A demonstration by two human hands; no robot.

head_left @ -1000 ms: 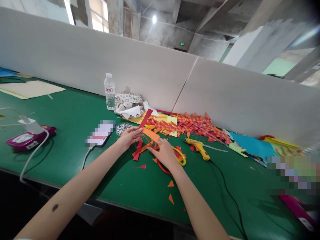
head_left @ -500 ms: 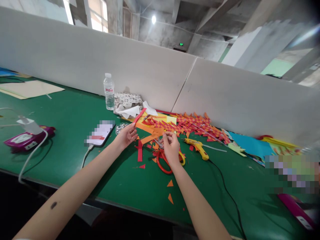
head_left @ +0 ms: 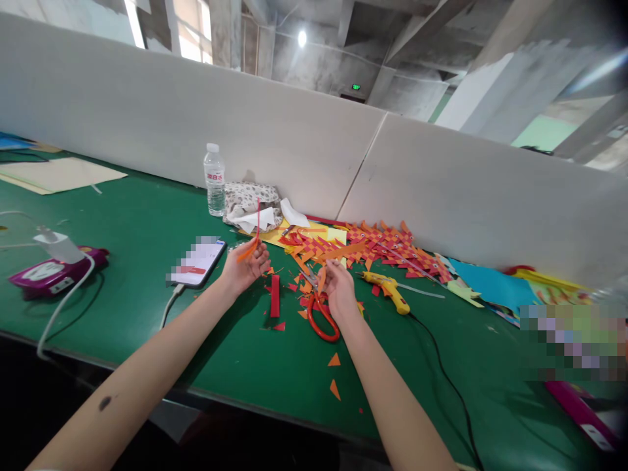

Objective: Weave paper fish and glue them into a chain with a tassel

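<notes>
My left hand is closed on thin red and orange paper strips, the red one standing up edge-on. My right hand pinches an orange paper strip that runs up to the right. Red-handled scissors lie on the green table just below my right hand. A loose red strip lies flat between my hands, among small red and orange offcuts.
Behind my hands lies a row of woven red-orange paper pieces on yellow sheets. A yellow glue gun with a black cord lies to the right. A phone, a water bottle, a patterned cloth bag and a magenta device are to the left.
My right hand came off the table and scissors and picked up an orange strip. The red strip in my left hand turned from flat to edge-on and upright.
</notes>
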